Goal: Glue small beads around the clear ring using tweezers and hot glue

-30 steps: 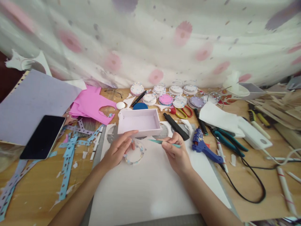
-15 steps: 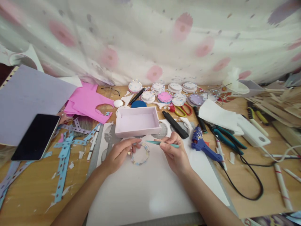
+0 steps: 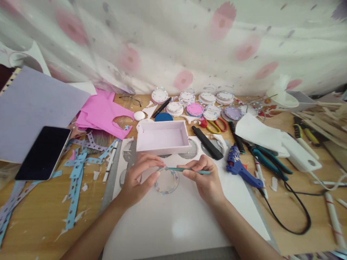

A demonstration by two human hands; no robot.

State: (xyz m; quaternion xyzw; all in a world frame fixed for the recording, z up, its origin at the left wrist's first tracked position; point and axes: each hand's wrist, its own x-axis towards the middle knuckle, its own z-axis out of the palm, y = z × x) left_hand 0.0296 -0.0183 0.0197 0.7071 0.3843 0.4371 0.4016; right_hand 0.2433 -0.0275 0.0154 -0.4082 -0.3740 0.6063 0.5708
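Over the white sheet [image 3: 162,224], my left hand [image 3: 138,178] pinches the upper left of a thin clear ring [image 3: 163,192] dotted with small pastel pieces. The ring lies below my fingertips, its lower edge visible over the sheet. My right hand [image 3: 204,177] is closed round slim teal tweezers [image 3: 175,169], held almost level. Their pointed tip meets the top of the ring beside my left fingertips. Whatever sits at the tip is too small to make out. Just beyond my hands stands a pale lilac open box [image 3: 162,147].
Behind the box lie several decorated discs [image 3: 195,109], scissors [image 3: 214,127] and a black cutter [image 3: 207,142]. A blue glue gun [image 3: 241,168] and pliers [image 3: 271,162] with a looping cord are on the right. Left are a phone [image 3: 43,153], pink foam [image 3: 100,112] and blue punched strips [image 3: 76,191].
The tweezers have shifted left, their tip now at the ring's top. My left fingers have lifted and reshaped into a pinch with the thumb showing. The view has turned slightly left.
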